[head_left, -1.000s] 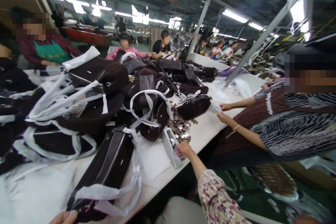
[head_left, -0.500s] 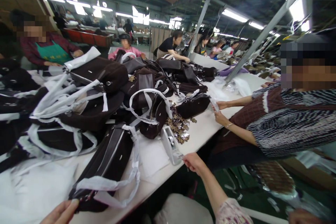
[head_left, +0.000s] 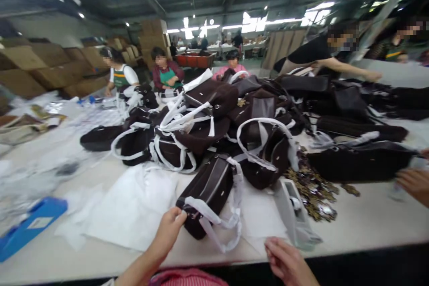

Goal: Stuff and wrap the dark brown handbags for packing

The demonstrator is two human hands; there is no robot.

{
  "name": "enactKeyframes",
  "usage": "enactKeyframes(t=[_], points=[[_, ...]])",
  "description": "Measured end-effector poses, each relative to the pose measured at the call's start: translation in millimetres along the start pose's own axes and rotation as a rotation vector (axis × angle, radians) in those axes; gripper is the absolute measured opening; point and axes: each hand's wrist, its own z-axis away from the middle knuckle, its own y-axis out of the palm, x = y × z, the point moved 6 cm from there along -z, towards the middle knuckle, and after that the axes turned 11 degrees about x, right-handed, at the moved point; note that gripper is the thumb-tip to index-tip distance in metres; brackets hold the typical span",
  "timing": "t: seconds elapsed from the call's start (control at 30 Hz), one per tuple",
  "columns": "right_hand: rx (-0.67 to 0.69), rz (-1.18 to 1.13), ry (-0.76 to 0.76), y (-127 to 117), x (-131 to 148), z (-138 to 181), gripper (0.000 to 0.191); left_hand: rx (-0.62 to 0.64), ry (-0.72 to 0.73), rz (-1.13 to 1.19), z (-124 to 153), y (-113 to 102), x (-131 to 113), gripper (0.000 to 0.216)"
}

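Note:
A dark brown bag (head_left: pixel 209 185) with handles wrapped in white paper lies nearest me on the white table (head_left: pixel 362 223). My left hand (head_left: pixel 167 231) grips its near end, fingers curled against the corner. My right hand (head_left: pixel 284 261) hovers low at the table's front edge, fingers curled in a pinch; what it holds is too small to make out. A white tape dispenser (head_left: pixel 295 214) stands just above and right of that hand, beside the bag.
A large heap of dark bags (head_left: pixel 214 116) fills the table's middle. Small metal fittings (head_left: pixel 313 190) lie right of the dispenser. White sheets (head_left: pixel 134 205) and a blue object (head_left: pixel 30 225) sit at left. A co-worker's hand (head_left: pixel 415 183) reaches in at right; several people work opposite.
The view has swung left. My right hand has pulled back from the tape dispenser toward me. My left hand has come up from the table edge and taken hold of the bag's near end.

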Motion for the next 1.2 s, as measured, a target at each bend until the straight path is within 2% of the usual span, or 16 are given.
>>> enactKeyframes(t=[0.07, 0.13, 0.2, 0.27, 0.33, 0.47, 0.7, 0.9, 1.07, 1.2], points=[[0.255, -0.095, 0.044, 76, 3, -9, 0.044, 0.016, 0.009, 0.019, 0, 2, 5, 0.037], [0.391, -0.117, 0.055, 142, 7, -19, 0.042, 0.051, 0.027, 0.030, 1, 6, 9, 0.033], [0.428, -0.051, 0.034, 184, 9, -34, 0.041, 0.087, 0.045, 0.037, 2, 9, 12, 0.031], [0.380, 0.076, 0.014, 202, 6, -51, 0.043, 0.104, 0.054, 0.052, 2, 11, 13, 0.029], [0.322, 0.208, 0.017, 206, 1, -63, 0.043, 0.110, 0.051, 0.074, 2, 11, 14, 0.027], [0.292, 0.366, 0.050, 205, -8, -76, 0.036, 0.141, 0.032, 0.090, 2, 11, 15, 0.020], [0.213, 0.446, 0.112, 200, -9, -84, 0.026, 0.221, 0.078, 0.118, 0, 18, 15, 0.018], [0.163, 0.486, 0.107, 195, -13, -90, 0.026, 0.280, 0.055, 0.228, -2, 23, 19, 0.012], [0.142, 0.508, 0.095, 195, -13, -89, 0.026, 0.356, 0.046, 0.326, 2, 21, 9, 0.022], [0.124, 0.532, 0.068, 195, -13, -88, 0.026, 0.343, 0.037, 0.328, 2, 23, 10, 0.032]])
